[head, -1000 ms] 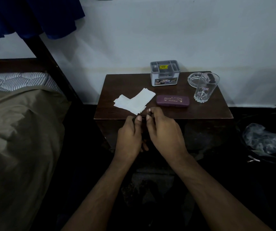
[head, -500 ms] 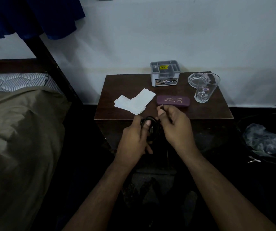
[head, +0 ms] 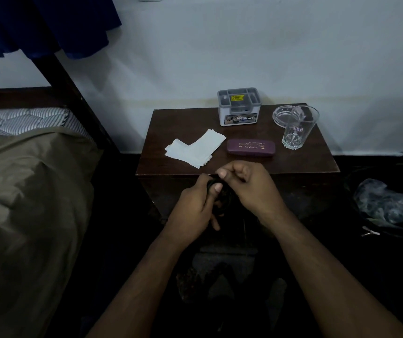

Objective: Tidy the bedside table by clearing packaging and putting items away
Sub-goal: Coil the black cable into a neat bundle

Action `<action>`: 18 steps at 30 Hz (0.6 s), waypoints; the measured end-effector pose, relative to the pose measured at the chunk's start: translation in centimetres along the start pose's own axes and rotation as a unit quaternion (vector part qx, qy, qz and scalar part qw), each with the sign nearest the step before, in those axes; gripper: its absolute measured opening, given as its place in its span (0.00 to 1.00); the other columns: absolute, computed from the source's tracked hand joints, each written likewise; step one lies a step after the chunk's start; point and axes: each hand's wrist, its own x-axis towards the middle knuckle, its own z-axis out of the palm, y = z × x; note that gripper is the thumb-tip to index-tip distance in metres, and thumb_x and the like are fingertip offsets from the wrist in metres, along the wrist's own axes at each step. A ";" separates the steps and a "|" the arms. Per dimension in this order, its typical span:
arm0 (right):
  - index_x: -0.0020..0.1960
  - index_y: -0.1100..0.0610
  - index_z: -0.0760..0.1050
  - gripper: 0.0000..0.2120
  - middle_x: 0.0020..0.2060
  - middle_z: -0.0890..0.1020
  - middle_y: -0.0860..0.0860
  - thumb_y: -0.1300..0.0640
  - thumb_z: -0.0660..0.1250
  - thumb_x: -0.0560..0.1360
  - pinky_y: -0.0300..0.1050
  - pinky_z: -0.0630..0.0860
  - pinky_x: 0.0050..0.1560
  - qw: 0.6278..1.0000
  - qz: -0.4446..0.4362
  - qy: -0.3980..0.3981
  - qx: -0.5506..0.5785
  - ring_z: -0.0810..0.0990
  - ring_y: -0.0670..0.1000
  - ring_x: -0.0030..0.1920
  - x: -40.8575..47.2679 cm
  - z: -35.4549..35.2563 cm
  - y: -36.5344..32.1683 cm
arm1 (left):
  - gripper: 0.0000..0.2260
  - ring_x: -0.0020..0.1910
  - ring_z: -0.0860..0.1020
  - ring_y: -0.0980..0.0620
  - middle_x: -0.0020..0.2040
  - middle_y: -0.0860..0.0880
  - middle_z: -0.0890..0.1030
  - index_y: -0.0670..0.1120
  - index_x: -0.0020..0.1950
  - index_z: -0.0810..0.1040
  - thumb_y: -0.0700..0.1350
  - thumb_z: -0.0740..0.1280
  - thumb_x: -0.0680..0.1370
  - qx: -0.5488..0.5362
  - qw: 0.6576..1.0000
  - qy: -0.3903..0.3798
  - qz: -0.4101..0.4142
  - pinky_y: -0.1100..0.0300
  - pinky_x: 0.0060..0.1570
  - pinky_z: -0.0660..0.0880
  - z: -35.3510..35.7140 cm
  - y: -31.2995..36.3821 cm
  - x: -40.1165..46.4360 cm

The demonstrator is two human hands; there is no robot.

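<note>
In the head view, both hands are meeting just in front of the near edge of the bedside table (head: pixel 317 152). The left hand (head: pixel 193 211) is curling its fingers around a coil of black cable (head: pixel 222 198), with the thumb pressing on top of the loops. The right hand (head: pixel 249 186) is also gripping the same coil from the other side, its fingers bent around the upper part. The cable is very dark, so its ends are not clear to see.

On the table, white papers (head: pixel 195 148) are lying flat at the left part, overlapping each other. Just beside them on the right, a purple glasses case (head: pixel 251 147) is lying with gold letters on its lid. A grey organizer box (head: pixel 239 107) is standing at the back edge, near the wall. At the back right, a drinking glass (head: pixel 297 129) is standing upright, and a glass ashtray (head: pixel 284 115) is sitting directly behind it.

A bed with an olive blanket (head: pixel 25 203) is filling the left side. A crumpled plastic bag (head: pixel 390 203) is lying low on the right, in the dark.
</note>
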 end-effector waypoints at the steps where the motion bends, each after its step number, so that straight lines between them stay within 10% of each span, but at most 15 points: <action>1: 0.50 0.55 0.85 0.07 0.43 0.88 0.50 0.58 0.68 0.81 0.44 0.79 0.51 1.000 -0.004 -0.017 -0.001 0.85 0.43 0.44 -0.1 0.0 -0.2 | 0.12 0.22 0.81 0.46 0.34 0.46 0.81 0.51 0.54 0.70 0.58 0.55 0.85 0.009 1.000 0.015 -0.001 0.56 0.23 0.76 -0.1 0.0 0.0; 9: 0.64 0.54 0.80 0.12 0.55 0.85 0.48 0.58 0.66 0.81 0.41 0.75 0.57 0.960 -0.107 -0.150 -0.209 0.82 0.45 0.55 -0.7 -0.3 -1.6 | 0.12 0.33 0.80 0.45 0.34 0.51 0.77 0.48 0.52 0.67 0.56 0.55 0.85 0.125 0.984 0.122 -0.022 0.50 0.34 0.76 -0.3 -0.1 0.2; 14: 0.52 0.52 0.82 0.07 0.39 0.84 0.47 0.55 0.67 0.76 0.45 0.76 0.42 0.973 -0.061 -0.083 -0.207 0.79 0.43 0.37 -0.7 0.4 -1.3 | 0.11 0.36 0.79 0.45 0.36 0.50 0.78 0.49 0.53 0.67 0.56 0.62 0.83 0.141 0.980 0.136 -0.020 0.52 0.34 0.72 -0.5 0.2 0.6; 18: 0.49 0.54 0.83 0.07 0.41 0.86 0.50 0.55 0.66 0.79 0.51 0.81 0.47 0.991 0.010 -0.085 -0.107 0.85 0.50 0.43 -0.6 0.8 -0.7 | 0.08 0.30 0.83 0.53 0.34 0.48 0.82 0.49 0.46 0.77 0.52 0.69 0.81 -0.002 0.986 0.159 -0.055 0.61 0.25 0.76 -0.7 -0.1 0.9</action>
